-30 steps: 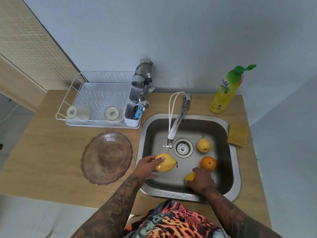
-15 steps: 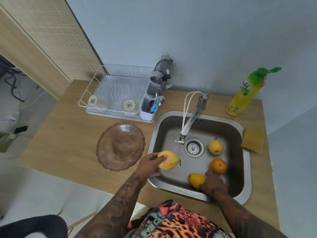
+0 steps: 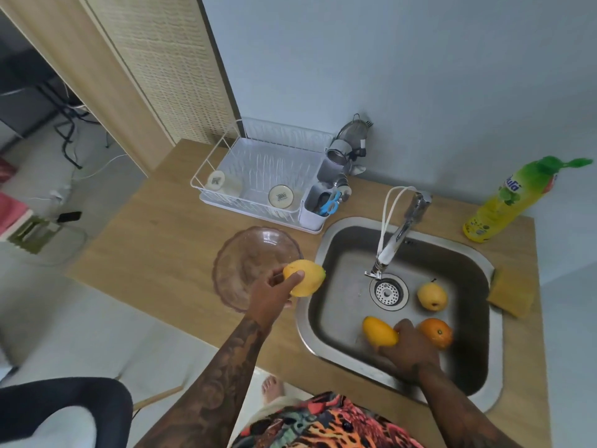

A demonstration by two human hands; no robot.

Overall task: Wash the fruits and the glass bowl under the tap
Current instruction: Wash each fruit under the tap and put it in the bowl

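Left hand [image 3: 269, 294]: grip closed around a yellow oval mango [image 3: 305, 277], thumb across its near face; fruit held above the strip between the glass bowl and the sink's left rim.

Right hand [image 3: 408, 349]: inside the sink at its near side, fingers curled on a second, deeper yellow mango [image 3: 378, 330] that lies on the basin floor.

Clear, scallop-edged glass bowl [image 3: 248, 260]: upright on the light wooden surface [image 3: 155, 250], just left of the sink, partly hidden by the left hand.

Square stainless-steel sink [image 3: 342, 231]: set into the right half of the surface. Contents: round orange [image 3: 436, 332] touching or just beside the right hand; yellow pear with stem [image 3: 432, 295] right of the drain strainer [image 3: 388, 291].

Chrome tap with white spout tip [image 3: 395, 237]: mounted at the sink's far rim, reaching over the drain; whether water runs cannot be told.

White wire dish rack [image 3: 258, 173]: far-left part of the surface, holding two upturned cups, with a cutlery caddy at its right end.

Yellow dish-soap bottle with green cap [image 3: 513, 198]: far-right corner of the surface.

Yellow sponge [image 3: 512, 295]: right edge of the surface, beside the sink.
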